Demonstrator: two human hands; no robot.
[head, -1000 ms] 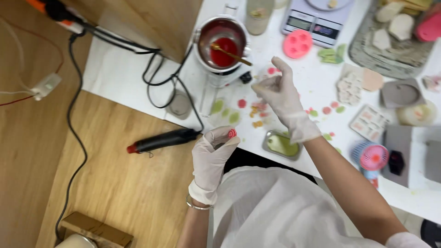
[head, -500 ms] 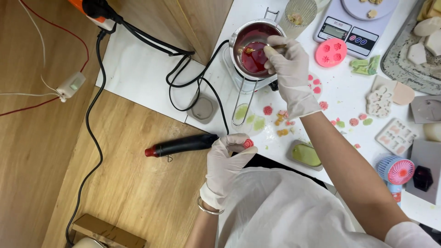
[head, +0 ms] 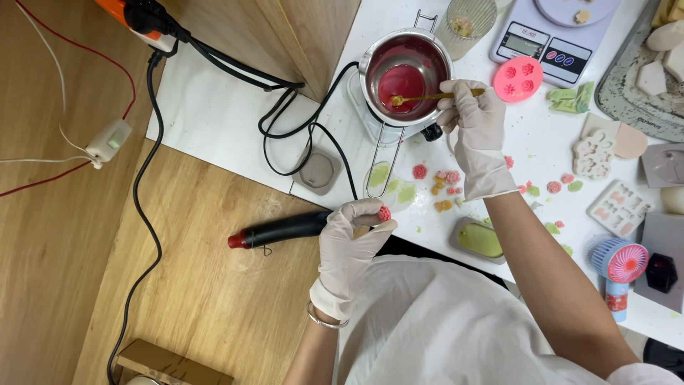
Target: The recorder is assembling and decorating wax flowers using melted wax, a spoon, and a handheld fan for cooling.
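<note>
Since half a second back: right hand [head: 476, 135] pulled back off the pot rim, now gripping gold spoon [head: 434, 96] by the handle, bowl dipped in red melt.

Far left: orange plug block [head: 135, 14], black cables [head: 285, 135] trailing right over white table [head: 214, 114]. White inline switch [head: 108, 140] on wooden floor. Near left: black heat tool with red tip [head: 281, 229] lying at table edge. Left hand [head: 353, 246] gloved, closed around small pink flower-shaped piece [head: 384, 213], pinched at fingertips, also around the heat tool's handle end. Centre far: steel melting pot [head: 406, 75] holding red liquid, on a small stand. Right hand gloved, fingers closed on spoon handle, just right of pot. Scattered small pink, green and yellow wax pieces [head: 442, 182] on table below right hand. Green-filled mould [head: 481, 240] near. Further right: pink round silicone mould [head: 518, 78], digital scale [head: 552, 32] far, small pink handheld fan [head: 618, 265] near right.
</note>
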